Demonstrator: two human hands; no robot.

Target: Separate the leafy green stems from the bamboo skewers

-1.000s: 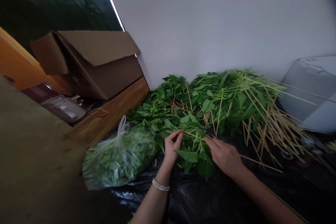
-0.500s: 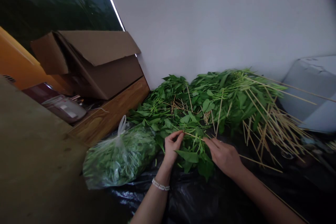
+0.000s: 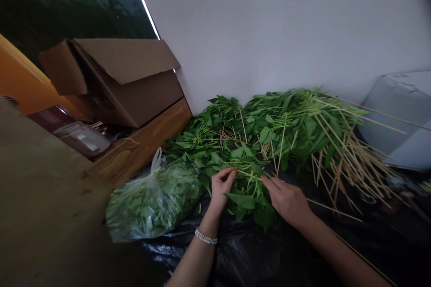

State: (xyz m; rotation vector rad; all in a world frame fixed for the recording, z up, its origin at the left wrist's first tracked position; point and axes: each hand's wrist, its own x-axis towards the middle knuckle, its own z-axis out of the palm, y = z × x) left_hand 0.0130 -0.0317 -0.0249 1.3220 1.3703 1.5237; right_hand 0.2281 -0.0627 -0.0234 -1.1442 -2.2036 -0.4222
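Observation:
A thin wooden skewer (image 3: 247, 174) threaded with green leaves (image 3: 247, 197) runs between my two hands over black plastic sheeting (image 3: 256, 255). My left hand (image 3: 220, 188), with a bead bracelet at the wrist, pinches the skewer's left end with fingers closed. My right hand (image 3: 288, 199) grips the skewer on the right side, fingers pressed together on it. Just beyond my hands lies a big pile of leafy greens (image 3: 262, 132) on skewers, their bare sticks (image 3: 346, 161) fanning out to the right.
A clear plastic bag of greens (image 3: 153, 202) lies left of my hands. A wooden ledge (image 3: 141, 143) carries an open cardboard box (image 3: 117, 80) and a small container (image 3: 82, 139). A white wall stands behind; a grey box (image 3: 397, 116) sits at the right.

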